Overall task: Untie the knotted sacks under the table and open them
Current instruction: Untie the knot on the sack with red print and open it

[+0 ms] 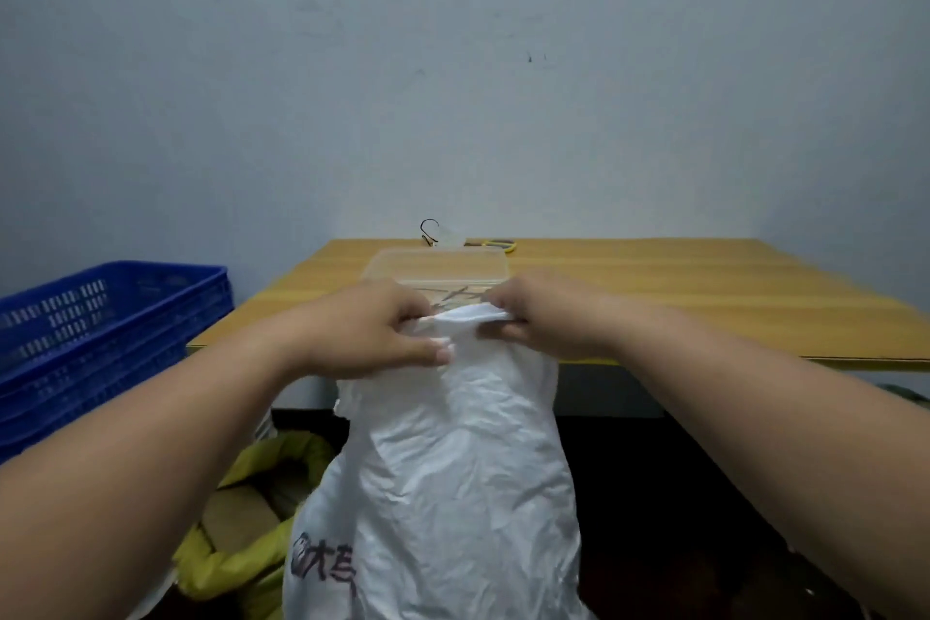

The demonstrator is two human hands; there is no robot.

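A crumpled white sack (pixel 453 468) with dark lettering near its bottom left stands upright in front of the yellow table (pixel 654 297). Its gathered top (pixel 470 315) sits at table height. My left hand (pixel 372 332) grips the left side of that gathered top, thumb below and fingers curled over it. My right hand (pixel 543 312) pinches the right side of the same top. A yellow-green sack (pixel 241 554) lies on the floor to the left, its mouth spread open and brown contents showing inside.
A blue plastic crate (pixel 100 332) stands at the left beside the table. On the table sit a clear lidded plastic box (pixel 438 267), a dark hook (pixel 429 232) and a yellow-handled tool (pixel 500 244) by the wall. Under the table it is dark.
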